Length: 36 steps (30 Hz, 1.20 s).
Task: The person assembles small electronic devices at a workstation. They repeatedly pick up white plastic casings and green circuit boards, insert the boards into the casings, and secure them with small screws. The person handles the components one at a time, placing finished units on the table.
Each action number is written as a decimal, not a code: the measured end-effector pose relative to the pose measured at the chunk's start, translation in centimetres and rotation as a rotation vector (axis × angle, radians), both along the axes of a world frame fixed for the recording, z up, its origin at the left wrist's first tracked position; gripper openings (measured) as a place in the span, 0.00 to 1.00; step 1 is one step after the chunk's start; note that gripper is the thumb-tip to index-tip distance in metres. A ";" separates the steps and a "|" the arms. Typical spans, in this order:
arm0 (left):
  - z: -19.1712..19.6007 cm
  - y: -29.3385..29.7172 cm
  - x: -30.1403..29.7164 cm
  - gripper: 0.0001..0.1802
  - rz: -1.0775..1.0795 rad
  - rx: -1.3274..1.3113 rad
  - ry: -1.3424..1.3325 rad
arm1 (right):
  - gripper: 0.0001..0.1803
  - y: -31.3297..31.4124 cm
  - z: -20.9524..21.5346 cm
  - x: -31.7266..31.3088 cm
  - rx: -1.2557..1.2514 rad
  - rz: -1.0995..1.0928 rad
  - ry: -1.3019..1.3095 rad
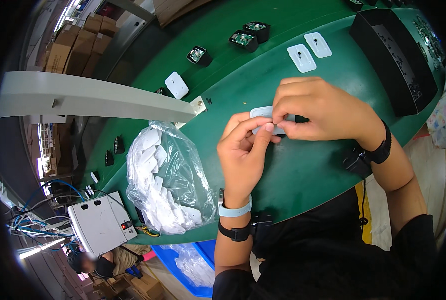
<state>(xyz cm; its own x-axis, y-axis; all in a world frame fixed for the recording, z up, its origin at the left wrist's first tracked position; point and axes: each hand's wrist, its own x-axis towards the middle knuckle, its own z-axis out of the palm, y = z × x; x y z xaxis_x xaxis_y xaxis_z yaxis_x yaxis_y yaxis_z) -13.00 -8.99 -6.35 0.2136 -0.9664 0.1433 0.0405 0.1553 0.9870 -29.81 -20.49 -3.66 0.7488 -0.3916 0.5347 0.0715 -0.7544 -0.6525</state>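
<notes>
Pinched between both hands — left hand (244, 150), right hand (319, 111) — small white rounded plastic plate (261, 113) is held above green conveyor belt (308, 175), fingertips meeting at its edge for fine handling; clear plastic bag of identical plates (165, 180) lies near the left hand.

Left hand (243, 155), lower centre: pale blue wristband (234, 210), black strap with small black box (243, 231) below it. Right hand (323, 111): black strap (381, 148), black box (355, 161), thin cable. Black sleeves (333, 250), lower right.

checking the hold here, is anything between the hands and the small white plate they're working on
Nothing visible. Both the left hand and the right hand already pinch the white plate directly with their fingertips, above the green table; the bag of white plates lies off to the left.
</notes>
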 end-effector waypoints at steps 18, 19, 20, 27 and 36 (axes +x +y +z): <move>0.7 0.4 -0.6 0.25 0.077 0.059 0.124 | 0.08 0.1 -0.2 -0.4 -0.116 -0.089 0.069; 0.6 0.4 -0.6 0.25 0.069 0.051 0.118 | 0.09 -0.1 -0.2 -0.2 -0.096 -0.097 0.026; 0.6 0.5 -0.6 0.25 0.063 0.043 0.112 | 0.11 -0.2 -0.2 -0.2 -0.076 -0.103 -0.017; -0.3 0.1 -0.6 0.13 0.098 0.077 0.200 | 0.15 0.0 -0.9 0.0 0.727 0.080 0.151; 1.5 0.7 0.0 0.10 -0.024 0.120 0.835 | 0.41 2.6 -1.0 2.8 1.000 0.246 -0.260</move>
